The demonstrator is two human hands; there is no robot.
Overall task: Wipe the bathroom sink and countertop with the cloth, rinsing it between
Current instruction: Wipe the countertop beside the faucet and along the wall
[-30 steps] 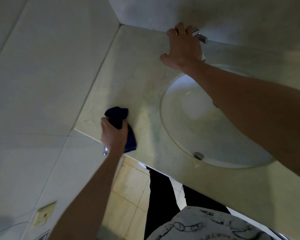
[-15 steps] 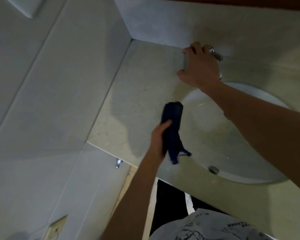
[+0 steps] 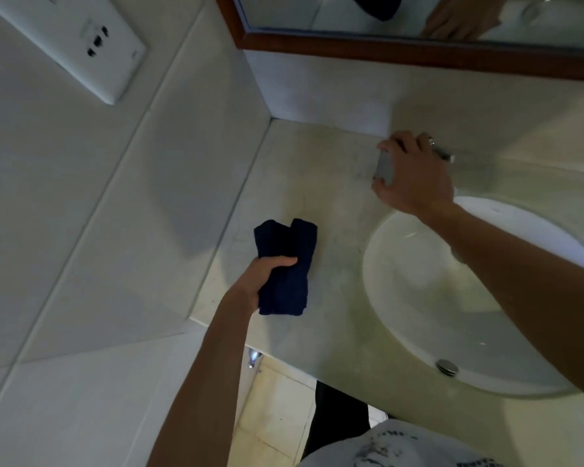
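My left hand [image 3: 262, 278] grips a dark blue folded cloth [image 3: 292, 261] that lies on the pale stone countertop [image 3: 317, 170], left of the white oval sink [image 3: 418, 308]. The cloth's far end sticks out past my fingers, towards the wall. My right hand [image 3: 415, 176] reaches to the back of the sink and is closed around the chrome faucet [image 3: 383, 168], most of which it hides. A chrome drain [image 3: 447, 367] sits at the near side of the basin. No water flow is visible.
A wood-framed mirror [image 3: 385, 52] hangs above the counter. The tiled wall on the left carries a white socket plate [image 3: 91, 45]. A chrome valve [image 3: 253, 358] shows under the counter's front edge, above beige floor tiles [image 3: 273, 416].
My left hand lifted the cloth from the counter's front left edge towards the sink, then brought it back down onto the counter. My right hand stayed on the faucet. The view tilted up.
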